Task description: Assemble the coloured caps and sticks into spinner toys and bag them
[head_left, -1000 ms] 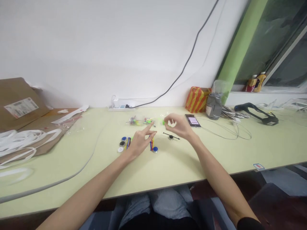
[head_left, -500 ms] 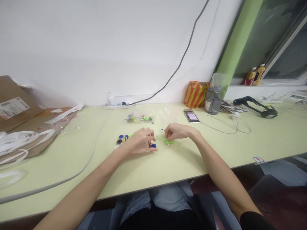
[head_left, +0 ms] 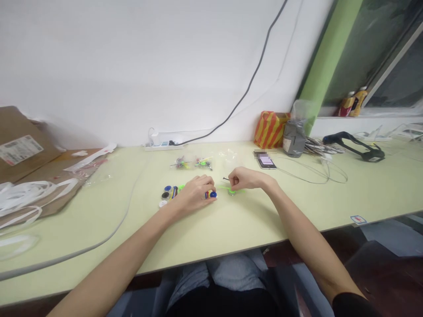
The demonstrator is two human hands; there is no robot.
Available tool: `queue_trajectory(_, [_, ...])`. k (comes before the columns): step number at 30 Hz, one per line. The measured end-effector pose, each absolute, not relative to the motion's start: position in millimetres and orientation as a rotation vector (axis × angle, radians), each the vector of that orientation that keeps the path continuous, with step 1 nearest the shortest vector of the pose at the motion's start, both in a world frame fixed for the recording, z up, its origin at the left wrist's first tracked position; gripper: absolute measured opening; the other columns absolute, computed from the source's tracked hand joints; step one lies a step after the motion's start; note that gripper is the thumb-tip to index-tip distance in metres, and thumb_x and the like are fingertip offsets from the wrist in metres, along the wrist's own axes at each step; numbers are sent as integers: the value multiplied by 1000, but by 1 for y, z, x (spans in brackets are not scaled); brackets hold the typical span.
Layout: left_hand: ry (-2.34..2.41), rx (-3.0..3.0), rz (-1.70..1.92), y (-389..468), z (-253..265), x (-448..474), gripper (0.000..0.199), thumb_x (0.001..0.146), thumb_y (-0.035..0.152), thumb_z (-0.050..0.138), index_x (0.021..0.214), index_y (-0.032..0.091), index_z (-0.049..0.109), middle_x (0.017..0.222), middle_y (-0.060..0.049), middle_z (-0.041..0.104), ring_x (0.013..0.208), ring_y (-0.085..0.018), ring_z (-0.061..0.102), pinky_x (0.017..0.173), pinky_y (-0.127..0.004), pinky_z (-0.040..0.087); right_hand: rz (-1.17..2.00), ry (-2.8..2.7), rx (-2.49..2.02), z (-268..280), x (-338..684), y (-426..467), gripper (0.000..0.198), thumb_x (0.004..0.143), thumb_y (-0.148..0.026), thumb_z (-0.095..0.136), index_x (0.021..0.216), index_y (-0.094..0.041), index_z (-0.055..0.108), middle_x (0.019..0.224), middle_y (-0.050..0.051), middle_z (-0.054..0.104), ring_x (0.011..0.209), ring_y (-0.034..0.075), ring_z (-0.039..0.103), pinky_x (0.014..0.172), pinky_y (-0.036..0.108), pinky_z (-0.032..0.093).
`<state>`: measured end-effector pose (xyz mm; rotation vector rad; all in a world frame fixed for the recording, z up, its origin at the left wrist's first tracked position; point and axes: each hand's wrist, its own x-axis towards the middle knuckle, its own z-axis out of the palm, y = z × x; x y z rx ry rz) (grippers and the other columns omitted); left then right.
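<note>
Between the curled thumb and fingers of my left hand (head_left: 196, 191) is a small blue, yellow and red piece with a round blue end (head_left: 213, 194). My right hand (head_left: 243, 178) is closed in a pinch, and a thin dark rod (head_left: 225, 178) pokes out to the left of its fingertips. Right below those fingertips is a bright green thin-armed part with a round base (head_left: 231, 192); I cannot tell whether the fingers touch it. Left of my left hand lie small round pieces, one blue (head_left: 168, 188), one black (head_left: 165, 195) and one white (head_left: 163, 204), next to blue and yellow strips (head_left: 173, 193).
Two clear packets of colourful parts (head_left: 181, 163) lie farther back. A phone (head_left: 266, 160), a striped bag (head_left: 269, 130) and a grey container (head_left: 294, 138) stand behind my right hand. A power strip (head_left: 161, 145) lies along the wall. Cardboard (head_left: 20, 149) and white straps (head_left: 29, 198) occupy the left.
The blue-ended piece in my left hand has tipped upward and the thumb has moved up closer to the fingers. My right hand has risen slightly above the green part.
</note>
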<state>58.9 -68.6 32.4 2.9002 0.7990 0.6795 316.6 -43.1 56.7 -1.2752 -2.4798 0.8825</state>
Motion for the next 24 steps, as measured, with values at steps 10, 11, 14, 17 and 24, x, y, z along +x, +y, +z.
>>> queue_trajectory(10, [1148,2664,1142,-54,26,46,11,94,28,56,101,20,60,95,-3,66,84,-17,63,80,-30,48,659,-2443,-1170,53,296,-50,6,81,-17,62,75,-17,61,62,-3,57,55,10,49,54,23,32])
queue_trajectory(11, [1163,2648,1175,-53,27,45,11,94,26,54,101,20,60,97,-4,64,82,-16,62,79,-29,48,575,-2423,-1149,49,288,-51,5,84,-18,62,80,-17,64,63,-3,58,56,10,49,56,23,33])
queue_trajectory(14, [1212,2596,1250,-48,26,40,13,96,26,51,101,20,61,101,-4,61,77,-13,59,75,-27,48,381,-2427,-1071,36,265,-55,13,91,-17,58,97,-19,69,78,0,66,66,12,54,62,23,34])
queue_trajectory(17, [1283,2562,1254,-42,22,36,17,96,33,53,100,20,64,85,-1,59,69,-13,54,69,-26,45,242,-2504,-1001,24,247,-57,18,94,-16,57,103,-22,72,95,4,68,78,14,59,65,25,35])
queue_trajectory(24, [1381,2439,1311,-38,15,36,33,94,49,58,109,21,69,72,0,67,64,-15,61,67,-26,46,-60,-2573,-971,9,230,-45,11,91,-18,65,85,-18,75,93,9,67,96,23,53,77,33,36])
